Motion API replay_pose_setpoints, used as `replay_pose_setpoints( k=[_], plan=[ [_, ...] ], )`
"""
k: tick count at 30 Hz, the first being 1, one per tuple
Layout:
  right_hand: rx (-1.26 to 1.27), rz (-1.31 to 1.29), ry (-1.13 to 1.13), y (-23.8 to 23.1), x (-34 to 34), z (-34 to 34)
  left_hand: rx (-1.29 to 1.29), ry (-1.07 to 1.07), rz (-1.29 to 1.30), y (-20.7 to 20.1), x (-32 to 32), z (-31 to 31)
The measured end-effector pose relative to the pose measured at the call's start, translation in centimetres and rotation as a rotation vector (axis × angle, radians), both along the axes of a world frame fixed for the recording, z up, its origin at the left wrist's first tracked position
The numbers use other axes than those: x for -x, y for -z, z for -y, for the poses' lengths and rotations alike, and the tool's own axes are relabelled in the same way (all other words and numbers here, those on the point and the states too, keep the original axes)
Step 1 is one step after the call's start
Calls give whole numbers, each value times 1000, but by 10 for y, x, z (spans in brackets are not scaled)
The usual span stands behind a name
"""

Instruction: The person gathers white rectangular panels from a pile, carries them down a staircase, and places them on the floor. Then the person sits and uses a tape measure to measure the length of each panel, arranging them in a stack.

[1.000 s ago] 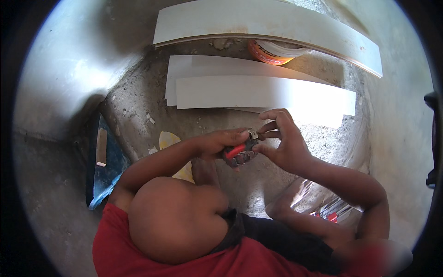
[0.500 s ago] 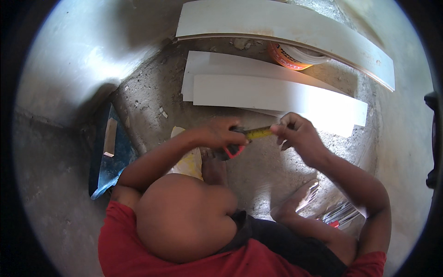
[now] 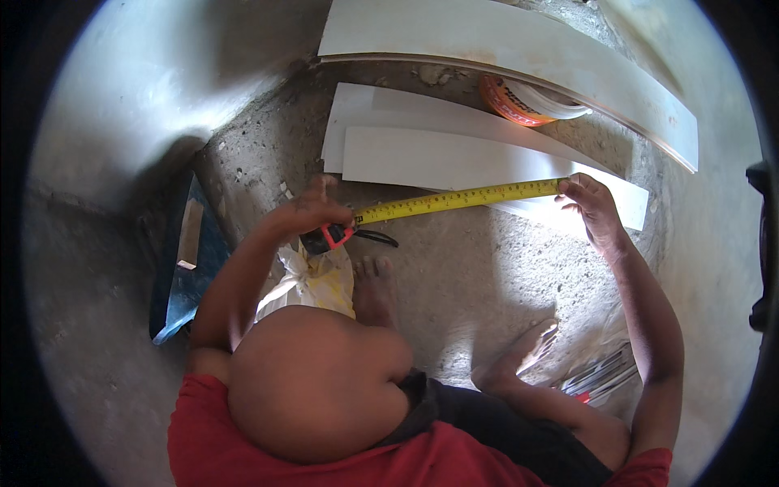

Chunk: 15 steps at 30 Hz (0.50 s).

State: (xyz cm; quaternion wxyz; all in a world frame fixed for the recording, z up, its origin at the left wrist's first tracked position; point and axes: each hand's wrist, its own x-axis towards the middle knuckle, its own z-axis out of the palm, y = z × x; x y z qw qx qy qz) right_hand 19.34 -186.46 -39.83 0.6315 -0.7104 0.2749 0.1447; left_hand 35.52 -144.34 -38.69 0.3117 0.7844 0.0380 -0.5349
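My left hand (image 3: 312, 209) grips the black and red case of a tape measure (image 3: 329, 236), whose dark wrist strap dangles to the right. A length of yellow blade (image 3: 458, 199) stretches out from the case, rising slightly toward the right. At the blade's free end, my right hand (image 3: 591, 207) pinches the tip between thumb and fingers. Just beyond the blade lie flat white boards (image 3: 430, 154), overlapping each other on the rough floor. The blade's right part passes in front of the front board's near edge; whether it touches the board I cannot tell.
A long white plank (image 3: 503, 40) spans the far side, in front of an orange and white bucket (image 3: 527, 104). On the left, a wood strip (image 3: 191, 234) rests on a dark blue object (image 3: 213, 264). A yellowish-white bag (image 3: 320, 284) sits by my foot; thin rods (image 3: 600, 377) lie at right.
My hands have moved apart, the left toward the left and the right toward the upper right. Much more yellow blade is drawn out of the case.
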Motion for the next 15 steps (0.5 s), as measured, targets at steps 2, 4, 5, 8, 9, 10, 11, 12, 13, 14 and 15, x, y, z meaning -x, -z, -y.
replay_pose_setpoints(
  k=[2,4,5,8,9,10,11,12,13,14,15],
  plan=[
    [-18,1,-1,1,3,2,-5,70,84,6,2,0],
    [11,-60,-36,-7,6,1,12,119,154,12,3,-4],
    [39,-103,-84,-15,5,3,35,132,182,15,4,-6],
    [102,-197,-256,-44,8,8,64,185,164,20,4,-14],
    [108,-229,-272,-49,8,7,40,205,129,21,5,-16],
    [94,-230,-304,-52,8,7,84,229,117,22,6,-17],
    [76,-227,-282,-52,8,5,92,251,94,22,9,-20],
    [75,-211,-255,-50,8,3,97,269,75,21,12,-22],
    [71,-191,-234,-45,6,-1,128,225,53,20,16,-26],
    [83,-208,-213,-39,6,-5,132,205,35,22,21,-27],
    [12,-187,-126,-32,5,-9,116,182,5,24,27,-28]
  ],
)
